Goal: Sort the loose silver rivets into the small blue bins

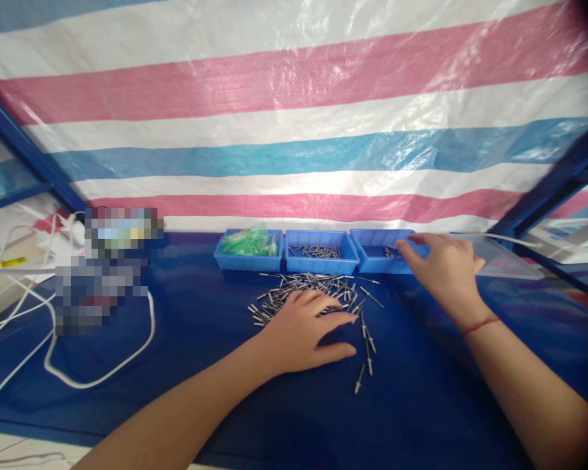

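Note:
A loose pile of blind rivets lies on the dark blue table in front of three blue bins. My left hand rests over the near side of the pile, palm down, with fingers spread and nothing visibly gripped. At the right bin, which has a few rivets inside, my right hand hovers over the right end. Its thumb and index finger are apart, and no rivet shows between them. More rivets sit in the middle bin. Several stray rivets trail toward me, right of my left hand.
The left bin contains green plastic packets. A white cable loops across the table's left side, near blurred-out items. A clear plastic sheet lies right of the bins. Striped tarpaulin hangs behind, between blue frame posts.

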A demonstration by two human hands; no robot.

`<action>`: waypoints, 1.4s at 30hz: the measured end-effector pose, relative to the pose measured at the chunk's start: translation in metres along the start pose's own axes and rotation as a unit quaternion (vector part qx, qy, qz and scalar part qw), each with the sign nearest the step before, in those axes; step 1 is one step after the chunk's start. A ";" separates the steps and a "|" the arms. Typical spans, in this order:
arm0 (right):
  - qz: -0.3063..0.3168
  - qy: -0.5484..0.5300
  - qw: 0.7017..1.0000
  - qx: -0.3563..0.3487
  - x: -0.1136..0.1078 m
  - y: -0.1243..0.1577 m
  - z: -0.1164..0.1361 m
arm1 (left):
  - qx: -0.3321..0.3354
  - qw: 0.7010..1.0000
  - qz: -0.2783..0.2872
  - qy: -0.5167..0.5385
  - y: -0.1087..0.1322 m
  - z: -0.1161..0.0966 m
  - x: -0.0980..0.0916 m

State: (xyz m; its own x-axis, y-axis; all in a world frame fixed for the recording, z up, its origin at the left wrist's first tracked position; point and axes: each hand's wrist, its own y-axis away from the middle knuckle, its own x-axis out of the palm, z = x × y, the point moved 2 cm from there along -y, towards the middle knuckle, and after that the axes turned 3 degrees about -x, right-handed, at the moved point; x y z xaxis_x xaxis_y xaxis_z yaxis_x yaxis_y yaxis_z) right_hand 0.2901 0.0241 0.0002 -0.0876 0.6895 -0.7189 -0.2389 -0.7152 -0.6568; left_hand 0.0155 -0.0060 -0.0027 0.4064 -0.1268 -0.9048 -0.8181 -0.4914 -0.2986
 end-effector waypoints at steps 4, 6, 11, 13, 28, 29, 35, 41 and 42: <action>-0.016 0.019 1.000 -0.005 0.002 0.005 0.006 | 0.042 0.999 0.014 -0.023 0.002 -0.002 0.006; -0.023 -0.007 0.999 -0.043 0.001 0.008 0.018 | 0.048 0.998 0.011 -0.032 0.002 -0.001 0.008; 0.003 -0.086 0.989 -0.119 -0.005 0.015 0.044 | 0.050 0.997 0.013 -0.055 0.000 -0.001 0.009; 0.016 -0.099 0.987 -0.129 -0.008 0.017 0.051 | 0.047 0.996 0.018 -0.068 0.000 -0.001 0.009; 0.058 -0.183 0.958 -0.215 -0.013 0.025 0.074 | -0.062 0.987 -0.014 -0.150 -0.003 0.014 0.008; 0.063 -0.196 0.953 -0.221 -0.014 0.027 0.077 | -0.066 0.988 -0.023 -0.141 -0.003 0.013 0.006; 0.125 -0.287 0.917 -0.247 -0.020 0.038 0.097 | -0.149 0.983 -0.112 -0.006 -0.005 0.020 -0.007; 0.214 -0.362 0.879 -0.226 -0.012 0.053 0.109 | -0.217 0.934 -0.186 0.214 -0.007 0.026 -0.006; 0.224 -0.378 0.873 -0.213 -0.010 0.054 0.110 | -0.218 0.925 -0.191 0.246 -0.007 0.025 -0.005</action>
State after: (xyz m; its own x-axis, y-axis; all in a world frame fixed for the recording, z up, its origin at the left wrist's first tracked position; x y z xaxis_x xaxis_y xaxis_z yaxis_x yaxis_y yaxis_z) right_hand 0.1720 -0.0087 -0.0035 -0.7311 0.0927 -0.6759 0.3500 -0.7995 -0.4882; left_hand 0.0093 0.0194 -0.0033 0.8559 -0.1967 -0.4782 -0.3787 -0.8681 -0.3208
